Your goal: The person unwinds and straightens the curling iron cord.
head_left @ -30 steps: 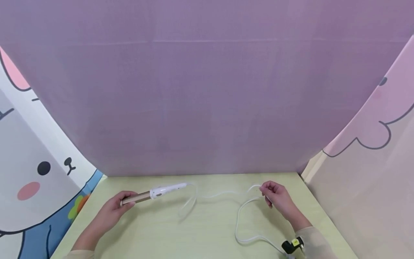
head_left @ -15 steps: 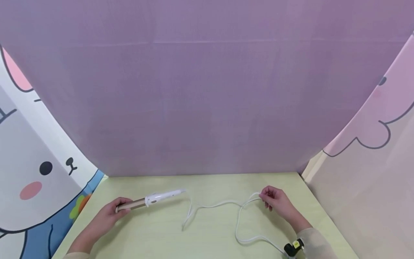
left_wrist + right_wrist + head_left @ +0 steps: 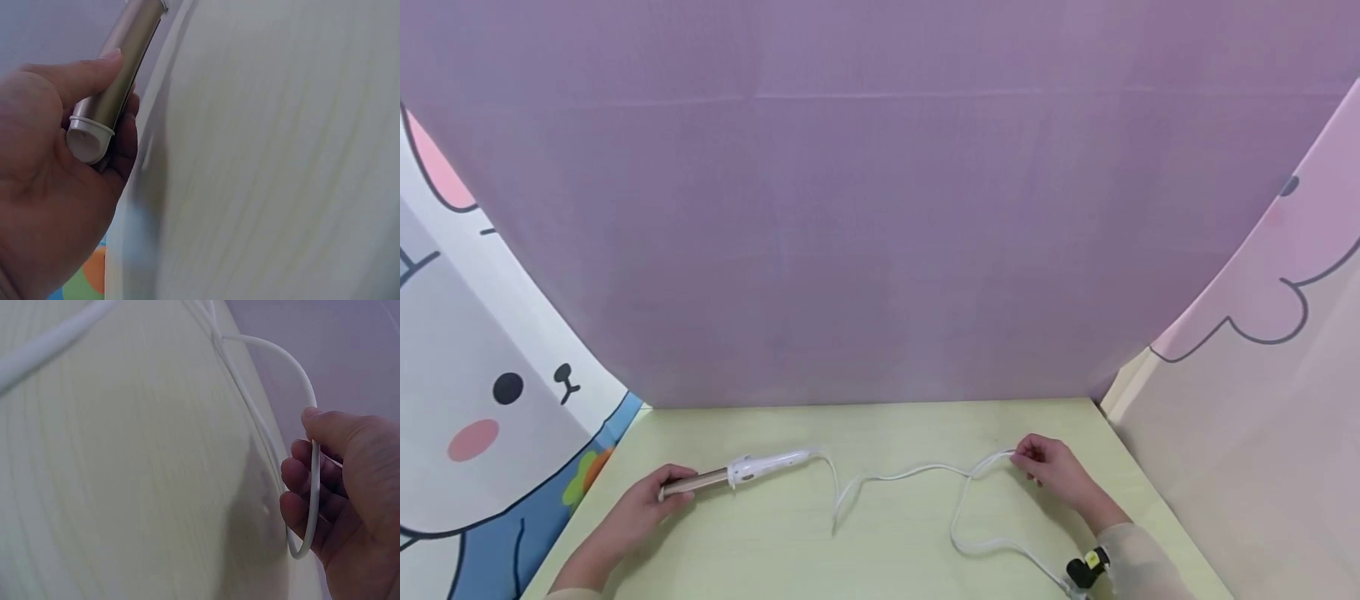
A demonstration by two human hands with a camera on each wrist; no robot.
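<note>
My left hand point(image 3: 636, 510) grips a curling iron by its gold barrel point(image 3: 125, 62), thumb on one side and fingers curled behind, with the white end cap point(image 3: 89, 142) by the palm. The iron's white handle point(image 3: 767, 466) points right, slightly raised over the table. From the handle a white power cord point(image 3: 917, 472) runs across to my right hand point(image 3: 1060, 475). That hand pinches the cord between thumb and fingers, and a loop of it point(image 3: 299, 550) hangs over the fingers. The cord then curves back toward the near right, beside a black object with a yellow label point(image 3: 1086, 568) at the right sleeve.
The pale wood-grain table point(image 3: 760, 558) lies under both hands. A purple cloth point(image 3: 880, 208) rises behind its far edge. Cartoon-printed cloths stand at the left point(image 3: 512, 467) and right point(image 3: 1247, 450).
My left hand has moved left and a little lower with the curling iron, drawing the cord along. My right hand, still holding the cord, has shifted slightly right and down.
</note>
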